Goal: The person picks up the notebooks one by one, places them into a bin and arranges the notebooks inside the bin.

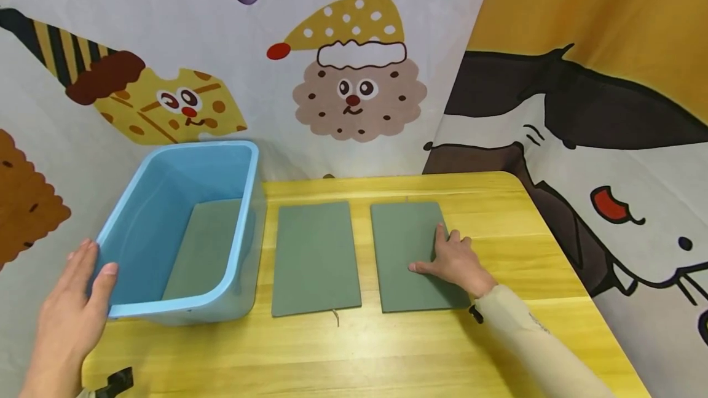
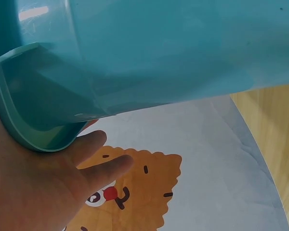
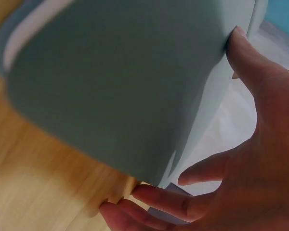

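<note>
A light-blue plastic bin (image 1: 251, 257) stands at the table's left side. My left hand (image 1: 72, 312) holds its near left corner, thumb over the rim and fingers along the outside. Inside the bin lies a grey-green notebook (image 1: 207, 247), partly hidden by the wall. Two matching notebooks lie flat to the right: a middle one (image 1: 315, 257) with a short ribbon at its near edge, and a right one (image 1: 404, 238). My right hand (image 1: 456, 263) is at the right notebook, thumb on its cover (image 3: 111, 86) and fingers spread by its right edge, fingertips close to the tabletop.
The yellow wood-grain table (image 1: 354, 355) has a rounded far right corner. Behind it and along both sides hangs a cartoon-printed cloth (image 1: 221, 35). A dark strap end (image 1: 117, 381) shows by the left wrist.
</note>
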`<state>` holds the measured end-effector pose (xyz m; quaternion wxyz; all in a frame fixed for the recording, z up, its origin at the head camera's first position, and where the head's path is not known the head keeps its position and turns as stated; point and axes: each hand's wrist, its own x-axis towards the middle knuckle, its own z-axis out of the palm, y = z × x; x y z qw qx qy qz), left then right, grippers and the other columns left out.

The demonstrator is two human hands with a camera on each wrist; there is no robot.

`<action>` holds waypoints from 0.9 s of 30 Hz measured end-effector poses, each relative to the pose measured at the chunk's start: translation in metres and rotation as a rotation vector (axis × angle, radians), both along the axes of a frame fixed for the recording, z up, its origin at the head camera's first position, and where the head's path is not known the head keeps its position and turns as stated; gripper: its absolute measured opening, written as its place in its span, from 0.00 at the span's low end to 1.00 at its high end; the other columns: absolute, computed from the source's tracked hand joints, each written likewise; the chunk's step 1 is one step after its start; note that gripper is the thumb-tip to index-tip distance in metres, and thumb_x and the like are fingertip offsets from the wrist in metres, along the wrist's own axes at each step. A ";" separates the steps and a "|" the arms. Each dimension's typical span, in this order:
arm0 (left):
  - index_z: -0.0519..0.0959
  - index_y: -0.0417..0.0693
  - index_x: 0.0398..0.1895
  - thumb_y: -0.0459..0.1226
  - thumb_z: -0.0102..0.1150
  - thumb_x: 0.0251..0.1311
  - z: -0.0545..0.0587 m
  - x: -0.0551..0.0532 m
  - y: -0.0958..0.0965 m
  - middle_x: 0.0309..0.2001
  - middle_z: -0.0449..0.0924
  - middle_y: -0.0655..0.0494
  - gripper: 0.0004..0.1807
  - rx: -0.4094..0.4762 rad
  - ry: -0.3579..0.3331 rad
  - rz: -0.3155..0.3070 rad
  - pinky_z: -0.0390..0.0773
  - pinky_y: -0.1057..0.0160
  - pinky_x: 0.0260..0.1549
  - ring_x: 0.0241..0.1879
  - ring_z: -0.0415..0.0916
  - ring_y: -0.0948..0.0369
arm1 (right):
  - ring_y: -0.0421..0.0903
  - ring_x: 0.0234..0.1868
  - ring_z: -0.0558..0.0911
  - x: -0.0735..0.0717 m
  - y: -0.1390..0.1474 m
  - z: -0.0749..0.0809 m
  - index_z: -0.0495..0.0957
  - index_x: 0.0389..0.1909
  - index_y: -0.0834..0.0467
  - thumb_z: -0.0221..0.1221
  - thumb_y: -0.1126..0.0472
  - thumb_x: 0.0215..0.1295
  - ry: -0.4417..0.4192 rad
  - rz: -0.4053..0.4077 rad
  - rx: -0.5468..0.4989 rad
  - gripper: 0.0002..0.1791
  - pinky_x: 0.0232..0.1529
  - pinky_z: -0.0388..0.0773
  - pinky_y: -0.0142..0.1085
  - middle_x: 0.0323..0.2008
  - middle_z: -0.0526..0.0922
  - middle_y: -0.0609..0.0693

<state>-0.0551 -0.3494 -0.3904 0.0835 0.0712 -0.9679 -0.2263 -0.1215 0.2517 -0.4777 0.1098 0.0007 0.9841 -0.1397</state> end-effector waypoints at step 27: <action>0.36 0.40 0.83 0.50 0.32 0.84 0.000 0.000 -0.009 0.83 0.29 0.40 0.37 0.045 -0.045 -0.059 0.33 0.30 0.73 0.80 0.29 0.34 | 0.78 0.69 0.61 -0.031 0.024 0.002 0.42 0.79 0.75 0.77 0.39 0.53 -0.108 0.041 -0.154 0.72 0.64 0.67 0.66 0.68 0.56 0.84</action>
